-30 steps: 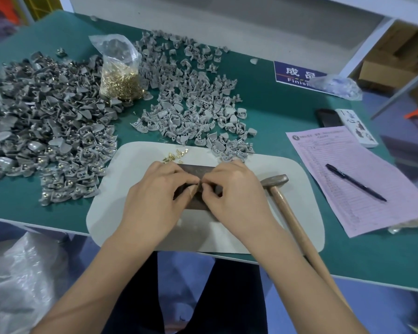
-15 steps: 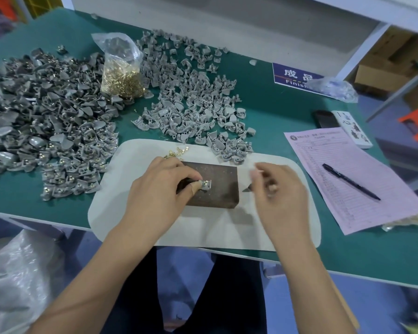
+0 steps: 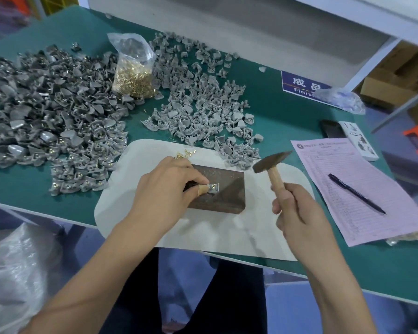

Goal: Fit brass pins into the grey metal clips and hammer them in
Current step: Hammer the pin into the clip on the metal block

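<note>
My left hand (image 3: 165, 186) pinches a grey metal clip (image 3: 213, 188) with a brass pin in it, holding it down on the dark metal block (image 3: 223, 192). My right hand (image 3: 297, 213) grips the wooden handle of a hammer (image 3: 270, 162), whose head hangs raised above the block's right end. A few loose brass pins (image 3: 185, 154) lie on the white mat (image 3: 227, 232) just behind my left hand. A clear bag of brass pins (image 3: 133, 75) stands at the back between two heaps of grey clips.
A large heap of clips (image 3: 41, 112) fills the left of the green table (image 3: 287, 116); a looser heap (image 3: 203, 100) lies behind the mat. A pink form (image 3: 362, 189) with a pen (image 3: 355, 192) lies at right, beyond it a phone (image 3: 331, 128) and a blue sign (image 3: 302, 85).
My right hand left the clip, took the hammer from the mat's right side and raised it over the block. My left hand stays pinching the clip.
</note>
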